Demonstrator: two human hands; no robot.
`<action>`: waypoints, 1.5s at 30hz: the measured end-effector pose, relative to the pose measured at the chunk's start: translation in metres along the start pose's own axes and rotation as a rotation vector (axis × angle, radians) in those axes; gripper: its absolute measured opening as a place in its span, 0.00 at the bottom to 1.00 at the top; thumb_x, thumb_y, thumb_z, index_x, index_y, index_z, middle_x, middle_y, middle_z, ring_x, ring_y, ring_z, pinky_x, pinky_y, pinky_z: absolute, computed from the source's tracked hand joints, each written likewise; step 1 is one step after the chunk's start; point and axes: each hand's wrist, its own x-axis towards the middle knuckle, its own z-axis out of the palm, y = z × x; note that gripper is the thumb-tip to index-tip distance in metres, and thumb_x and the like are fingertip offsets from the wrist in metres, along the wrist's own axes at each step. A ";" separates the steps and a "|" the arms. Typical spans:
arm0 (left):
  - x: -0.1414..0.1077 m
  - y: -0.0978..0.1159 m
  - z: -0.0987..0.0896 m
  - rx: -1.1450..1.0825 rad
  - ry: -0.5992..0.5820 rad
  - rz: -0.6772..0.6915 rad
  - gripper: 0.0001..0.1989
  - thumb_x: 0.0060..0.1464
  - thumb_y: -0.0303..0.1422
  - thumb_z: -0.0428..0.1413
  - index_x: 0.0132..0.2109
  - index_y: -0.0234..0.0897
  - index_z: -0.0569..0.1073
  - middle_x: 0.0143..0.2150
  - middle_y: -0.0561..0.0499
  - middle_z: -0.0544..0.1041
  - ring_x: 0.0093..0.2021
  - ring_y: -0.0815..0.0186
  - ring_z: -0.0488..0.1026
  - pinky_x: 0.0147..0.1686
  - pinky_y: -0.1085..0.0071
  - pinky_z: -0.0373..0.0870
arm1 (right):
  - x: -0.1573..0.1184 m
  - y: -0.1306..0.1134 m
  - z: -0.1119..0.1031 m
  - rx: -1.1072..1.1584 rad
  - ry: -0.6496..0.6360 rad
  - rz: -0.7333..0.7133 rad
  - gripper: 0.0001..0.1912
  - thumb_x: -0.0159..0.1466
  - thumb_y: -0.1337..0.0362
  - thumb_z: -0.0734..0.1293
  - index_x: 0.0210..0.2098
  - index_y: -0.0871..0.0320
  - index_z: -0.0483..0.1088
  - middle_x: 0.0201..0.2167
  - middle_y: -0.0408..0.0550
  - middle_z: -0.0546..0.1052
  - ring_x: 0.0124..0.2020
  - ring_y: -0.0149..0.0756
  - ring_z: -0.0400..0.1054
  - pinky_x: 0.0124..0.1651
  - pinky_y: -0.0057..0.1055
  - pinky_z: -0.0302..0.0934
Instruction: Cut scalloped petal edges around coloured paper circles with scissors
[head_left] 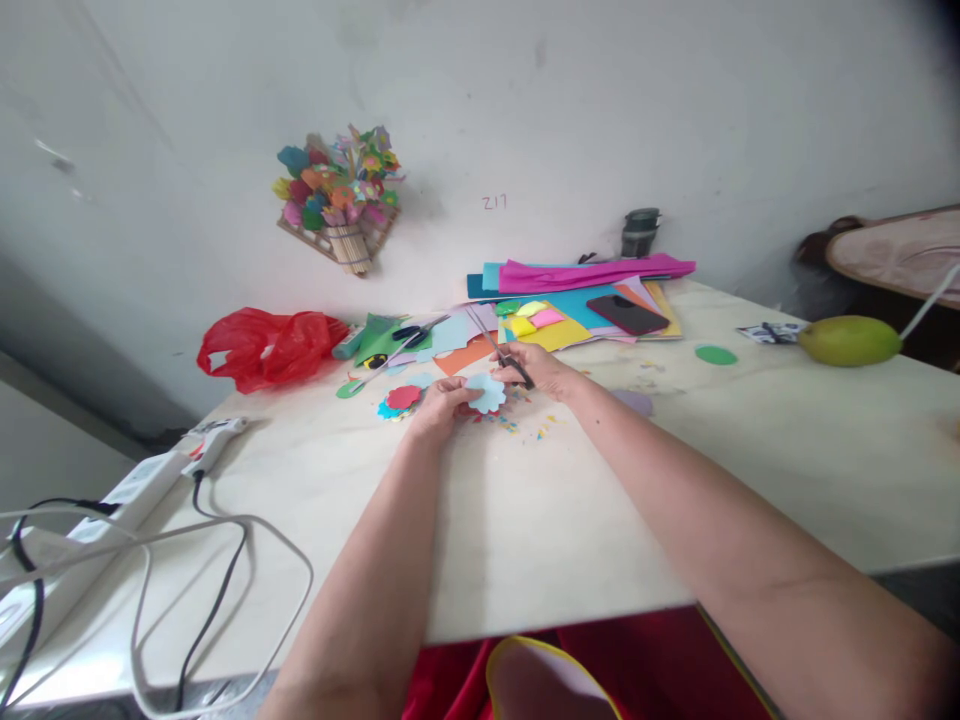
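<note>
My left hand (444, 402) pinches a light blue paper flower (489, 393) with a scalloped edge. Close by on the right, my right hand (531, 366) is closed round a pair of scissors (505, 362), the blades pointing up and away to the left. Left of my left hand lie a red scalloped paper piece (403, 397) and a blue one (388, 411) partly under it. Small coloured paper scraps (546, 428) are scattered on the table below the hands. Something red shows beneath the light blue flower, mostly hidden.
Coloured sheets (570, 333), a dark phone (628, 314) and a magenta roll (596, 270) lie at the back. A red plastic bag (270, 345) and second scissors (409, 336) are left. A power strip (142, 485) with loose cables borders the left; a mango (849, 340) sits right.
</note>
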 end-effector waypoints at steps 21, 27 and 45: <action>0.000 0.006 0.004 -0.107 0.170 0.087 0.11 0.30 0.30 0.67 0.24 0.31 0.74 0.20 0.52 0.74 0.20 0.71 0.69 0.24 0.74 0.65 | -0.001 -0.004 0.016 -0.022 -0.054 0.025 0.20 0.47 0.73 0.70 0.40 0.59 0.65 0.18 0.37 0.70 0.16 0.25 0.63 0.15 0.19 0.50; 0.006 0.004 -0.002 -0.123 0.245 0.136 0.12 0.30 0.31 0.67 0.26 0.33 0.74 0.24 0.51 0.76 0.25 0.68 0.73 0.30 0.71 0.69 | -0.003 -0.004 0.009 -0.043 -0.056 0.076 0.19 0.51 0.69 0.71 0.42 0.60 0.64 0.20 0.40 0.73 0.17 0.26 0.64 0.12 0.18 0.47; 0.009 0.003 -0.004 -0.191 0.231 0.193 0.12 0.31 0.31 0.66 0.28 0.32 0.75 0.27 0.48 0.78 0.32 0.61 0.77 0.35 0.67 0.73 | -0.010 -0.012 -0.002 -0.309 -0.333 0.105 0.12 0.61 0.59 0.66 0.29 0.63 0.66 0.20 0.45 0.73 0.16 0.24 0.63 0.13 0.18 0.50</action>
